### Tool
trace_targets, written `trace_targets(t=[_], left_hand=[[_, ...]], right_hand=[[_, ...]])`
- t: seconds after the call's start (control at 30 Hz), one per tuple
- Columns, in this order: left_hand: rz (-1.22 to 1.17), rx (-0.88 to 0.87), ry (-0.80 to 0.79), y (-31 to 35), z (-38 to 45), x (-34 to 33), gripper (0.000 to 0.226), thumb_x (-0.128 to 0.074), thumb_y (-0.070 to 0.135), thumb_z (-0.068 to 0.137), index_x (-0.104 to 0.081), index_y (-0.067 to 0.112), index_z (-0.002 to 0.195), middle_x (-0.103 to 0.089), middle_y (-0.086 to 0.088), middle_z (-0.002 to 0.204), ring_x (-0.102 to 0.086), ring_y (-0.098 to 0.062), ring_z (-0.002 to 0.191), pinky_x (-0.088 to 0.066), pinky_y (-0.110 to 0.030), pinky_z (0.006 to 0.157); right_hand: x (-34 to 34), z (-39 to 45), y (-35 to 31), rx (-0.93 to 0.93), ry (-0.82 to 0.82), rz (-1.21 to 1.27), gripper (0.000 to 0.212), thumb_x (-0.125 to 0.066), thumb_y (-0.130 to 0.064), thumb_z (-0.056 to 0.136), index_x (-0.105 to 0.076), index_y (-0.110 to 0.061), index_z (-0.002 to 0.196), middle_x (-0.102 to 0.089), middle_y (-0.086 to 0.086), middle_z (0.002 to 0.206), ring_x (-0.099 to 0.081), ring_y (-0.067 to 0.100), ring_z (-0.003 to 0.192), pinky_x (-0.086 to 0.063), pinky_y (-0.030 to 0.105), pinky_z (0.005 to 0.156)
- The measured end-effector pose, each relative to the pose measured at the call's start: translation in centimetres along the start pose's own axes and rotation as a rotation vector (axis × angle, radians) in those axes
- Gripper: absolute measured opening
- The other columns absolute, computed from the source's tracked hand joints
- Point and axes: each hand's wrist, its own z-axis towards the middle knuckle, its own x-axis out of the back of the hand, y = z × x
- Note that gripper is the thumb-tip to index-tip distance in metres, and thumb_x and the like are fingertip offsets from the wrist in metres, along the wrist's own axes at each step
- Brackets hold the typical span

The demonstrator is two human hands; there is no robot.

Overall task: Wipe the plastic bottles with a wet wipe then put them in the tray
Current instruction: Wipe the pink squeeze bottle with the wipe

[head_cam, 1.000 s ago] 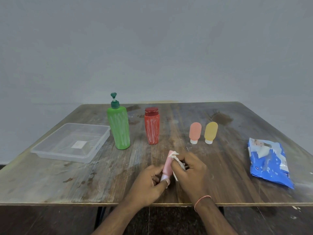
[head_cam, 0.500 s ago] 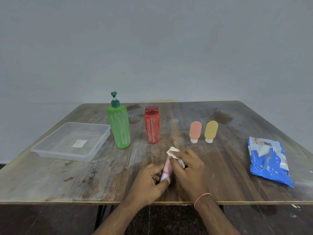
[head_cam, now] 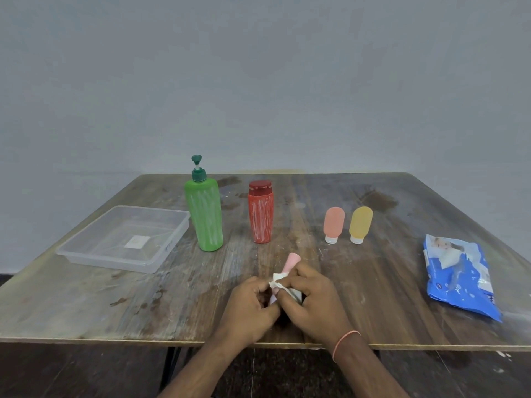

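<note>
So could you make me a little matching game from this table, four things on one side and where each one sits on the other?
Things:
1. tray
2. green bottle
3. wipes pack
4. pink bottle

Places:
A. held in both hands at the near edge of the table
B. standing just right of the tray
C. lying flat at the table's right side
D. at the table's left side, nothing in it

Pairs: 1-D, 2-B, 3-C, 4-A. The left hand grips the pink bottle's lower end while the right hand holds a wipe against it.
</note>
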Motion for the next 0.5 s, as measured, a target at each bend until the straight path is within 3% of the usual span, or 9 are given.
trace_targets(t=[0.1,0.27,0.37,0.5], left_hand=[[-0.031,0.001,-0.014,0.0,0.0,0.1,0.015,-0.079,0.026,0.089,-0.081,0.04,0.095,-0.066,0.012,0.086,-0.07,-0.008,0.077,-0.057,-0.026,0.067],[-0.063,-0.019,-0.052,0.2,-0.3,0.3,0.046,-0.082,0.023,0.089,-0.074,0.054,0.123,-0.071,0.01,0.093,-0.072,-0.01,0.087,-0.06,-0.024,0.079],[-0.045,-0.02,-0.044,0.3,-0.3,0.5,0.056,-0.083,0.019,0.087,-0.07,0.067,0.113,-0.071,0.021,0.091,-0.071,-0.011,0.085,-0.058,-0.022,0.082],[-0.04,-0.03,-0.034,0.5,-0.6,0.5,0.056,-0.083,0.019,0.086,-0.068,0.067,0.111,-0.07,0.027,0.091,-0.071,-0.009,0.085,-0.058,-0.022,0.083]], right_hand=[[-0.1,0.0,0.0,-0.01,0.062,-0.015,0.007,-0.076,-0.025,0.096,-0.082,-0.027,0.093,-0.056,-0.012,0.083,-0.065,0.011,0.076,-0.054,0.032,0.064],[0.3,0.7,0.2,-0.134,0.263,-0.018,0.011,-0.079,-0.019,0.096,-0.084,-0.025,0.103,-0.058,-0.016,0.085,-0.066,0.004,0.086,-0.044,0.007,0.071],[0.3,1.0,0.6,-0.205,0.316,-0.022,0.01,-0.078,-0.023,0.096,-0.084,-0.023,0.104,-0.059,-0.014,0.086,-0.065,0.008,0.083,-0.042,0.008,0.066],[0.4,1.0,0.8,-0.217,0.315,-0.028,0.011,-0.078,-0.023,0.095,-0.084,-0.022,0.105,-0.059,-0.012,0.087,-0.064,0.008,0.084,-0.043,0.008,0.066]])
